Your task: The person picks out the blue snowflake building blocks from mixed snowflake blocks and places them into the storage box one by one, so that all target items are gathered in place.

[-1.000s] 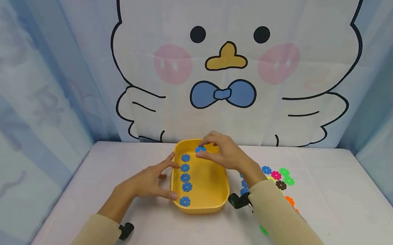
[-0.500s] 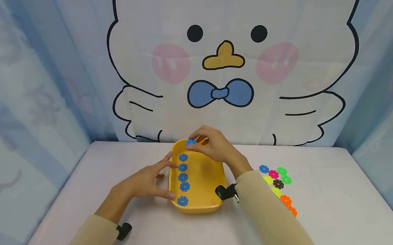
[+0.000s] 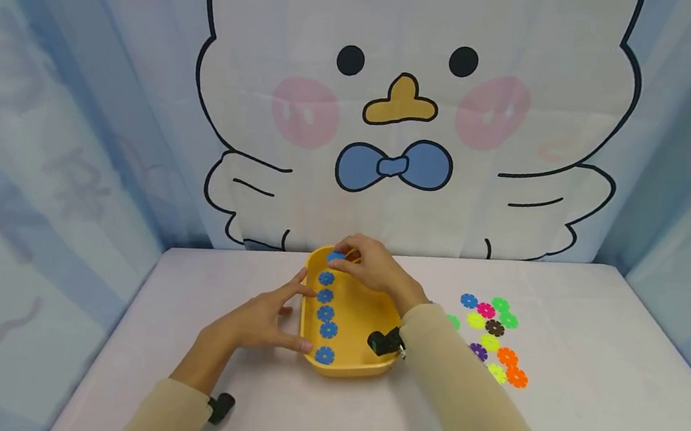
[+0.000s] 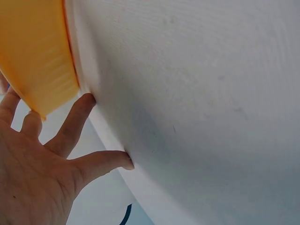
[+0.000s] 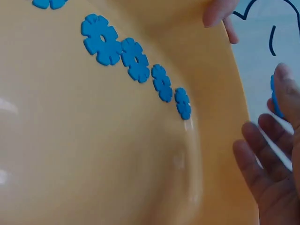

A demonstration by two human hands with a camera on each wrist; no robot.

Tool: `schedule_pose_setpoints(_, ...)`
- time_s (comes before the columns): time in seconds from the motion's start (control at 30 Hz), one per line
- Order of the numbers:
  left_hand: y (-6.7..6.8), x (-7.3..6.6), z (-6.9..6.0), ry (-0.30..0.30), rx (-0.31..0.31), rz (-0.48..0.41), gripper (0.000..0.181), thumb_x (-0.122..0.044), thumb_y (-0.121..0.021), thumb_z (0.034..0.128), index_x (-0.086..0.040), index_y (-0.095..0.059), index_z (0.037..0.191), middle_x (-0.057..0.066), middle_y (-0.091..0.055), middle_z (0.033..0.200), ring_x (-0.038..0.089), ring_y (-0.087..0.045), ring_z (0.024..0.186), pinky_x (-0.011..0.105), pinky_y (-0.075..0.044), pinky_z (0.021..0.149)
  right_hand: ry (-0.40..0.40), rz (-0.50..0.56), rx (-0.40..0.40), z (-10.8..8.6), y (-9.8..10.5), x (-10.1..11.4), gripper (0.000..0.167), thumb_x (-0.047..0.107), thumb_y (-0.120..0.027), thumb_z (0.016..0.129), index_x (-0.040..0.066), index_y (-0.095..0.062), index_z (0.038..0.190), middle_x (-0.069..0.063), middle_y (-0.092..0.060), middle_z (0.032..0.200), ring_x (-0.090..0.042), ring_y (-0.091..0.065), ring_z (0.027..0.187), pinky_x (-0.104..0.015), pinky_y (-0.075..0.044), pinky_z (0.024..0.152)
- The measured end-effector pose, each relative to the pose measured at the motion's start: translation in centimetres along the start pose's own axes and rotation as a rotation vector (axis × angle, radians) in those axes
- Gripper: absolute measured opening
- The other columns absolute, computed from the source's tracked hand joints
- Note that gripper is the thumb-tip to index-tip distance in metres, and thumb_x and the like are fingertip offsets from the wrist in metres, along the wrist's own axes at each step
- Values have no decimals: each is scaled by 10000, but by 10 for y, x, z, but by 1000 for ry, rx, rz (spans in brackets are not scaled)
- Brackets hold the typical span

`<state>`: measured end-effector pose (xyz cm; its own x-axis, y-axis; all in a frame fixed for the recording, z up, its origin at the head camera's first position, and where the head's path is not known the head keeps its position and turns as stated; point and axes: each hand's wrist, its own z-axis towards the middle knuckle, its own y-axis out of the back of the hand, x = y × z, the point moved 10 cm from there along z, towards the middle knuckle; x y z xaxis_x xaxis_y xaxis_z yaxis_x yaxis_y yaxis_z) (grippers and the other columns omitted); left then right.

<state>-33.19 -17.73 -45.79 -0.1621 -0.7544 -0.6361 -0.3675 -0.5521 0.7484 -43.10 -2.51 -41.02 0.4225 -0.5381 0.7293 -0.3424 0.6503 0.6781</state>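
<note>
The yellow tray [image 3: 364, 326] stands on the table with a column of several blue flower discs [image 3: 325, 313] along its left side. My left hand [image 3: 258, 316] rests against the tray's left edge, fingers spread, thumb at the near left corner. Over the far left corner, my right hand [image 3: 372, 265] pinches a blue disc [image 3: 335, 256] between thumb and finger. In the right wrist view that disc [image 5: 276, 97] is mostly hidden behind the thumb of my right hand [image 5: 274, 154]. The left wrist view has my left hand [image 4: 51, 154] beside the tray's outer wall [image 4: 42, 51].
Right of the tray lie loose discs in several colours, among them a brown one [image 3: 495, 328], a pink one [image 3: 485, 310] and an orange one [image 3: 517, 377]. A curtain [image 3: 384, 213] with a cartoon figure hangs behind the white table [image 3: 595, 347].
My right hand has moved left with its blue disc, from over the tray's far middle to its far left corner. The left hand keeps its place at the edge.
</note>
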Motion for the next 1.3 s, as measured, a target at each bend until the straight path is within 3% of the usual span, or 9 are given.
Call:
schedule_pose_setpoints(0.27, 2, -4, -1, -25, 1, -1, 898, -591, -878, 729, -352, -469, 1492, -211, -17, 1712, 327, -604, 1313, 563, -496, 1071, -122, -57, 6, 1, -16, -15, 339, 362, -663, 1006, 135, -678, 1258, -29, -643, 1221, -223, -619, 1119, -361, -540, 1034)
schedule_pose_setpoints(0.47, 2, -5, -1, -20, 2, 7, 883, -592, -874, 733, -355, -473, 1483, -205, -24, 1712, 319, -612, 1302, 542, -507, 1066, -141, -115, 6, 2, -21, -21, 355, 336, -616, 1039, 99, -641, 1302, -54, -657, 1218, -225, -606, 1106, -387, -507, 1078)
schedule_pose_setpoints(0.77, 1, -3, -1, -16, 2, 14, 882, -600, -871, 730, -358, -474, 1479, -215, -20, 1708, 314, -610, 1304, 531, -508, 1069, -140, -189, 38, 3, -26, -27, 332, 277, -667, 1015, 50, -660, 1257, -95, -671, 1188, -237, -600, 1067, -388, -508, 1054)
schedule_pose_setpoints(1.07, 2, -3, 1, -14, -7, 32, 884, -624, -865, 722, -370, -472, 1472, -225, -20, 1705, 308, -616, 1296, 534, -506, 1069, -229, -202, 16, 3, -22, -32, 326, 250, -673, 1013, 66, -650, 1281, -86, -665, 1162, -233, -598, 1015, -390, -531, 1010)
schedule_pose_setpoints(1.3, 1, 0, 0, -4, -3, 22, 880, -617, -867, 723, -370, -476, 1472, -237, -17, 1701, 312, -608, 1308, 534, -502, 1075, -245, -219, 17, 4, -24, -32, 374, 231, -701, 995, 60, -644, 1323, -108, -661, 1233, -242, -602, 1076, -405, -512, 1050)
